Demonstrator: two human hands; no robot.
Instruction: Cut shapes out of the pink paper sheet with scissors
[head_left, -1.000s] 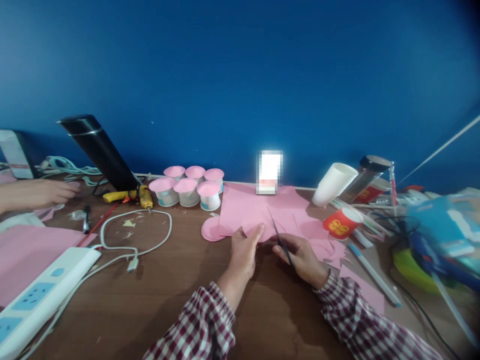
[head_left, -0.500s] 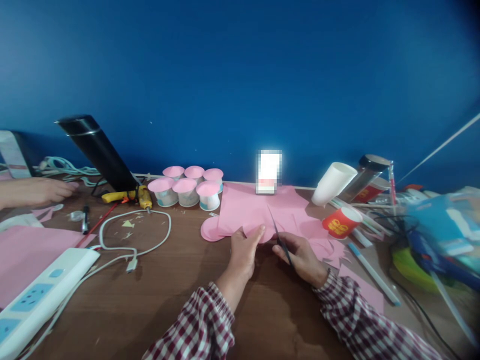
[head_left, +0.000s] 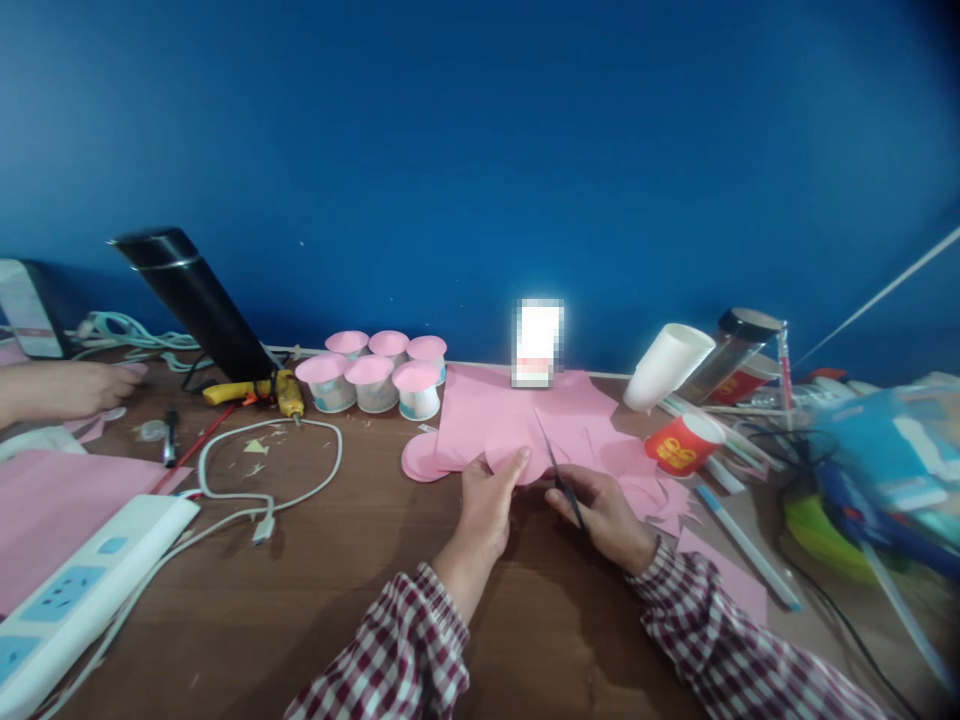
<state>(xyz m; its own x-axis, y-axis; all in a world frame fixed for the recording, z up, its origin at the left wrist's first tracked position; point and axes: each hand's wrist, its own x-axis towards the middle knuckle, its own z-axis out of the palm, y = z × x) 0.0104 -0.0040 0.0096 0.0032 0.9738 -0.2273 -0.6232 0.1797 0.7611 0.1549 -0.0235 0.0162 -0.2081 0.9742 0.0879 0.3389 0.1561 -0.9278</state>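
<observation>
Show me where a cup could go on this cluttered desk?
Bare brown wooden desk lies between the white looped cable and the left hand, and nearer than both hands. The right end, around the red paper cup, is crowded.

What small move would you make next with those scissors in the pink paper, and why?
Probably close the scissors for one short snip. The right hand holds them with blades raised into the pink paper piece, which the left hand pinches at its rounded edge, so the cut looks unfinished.
</observation>
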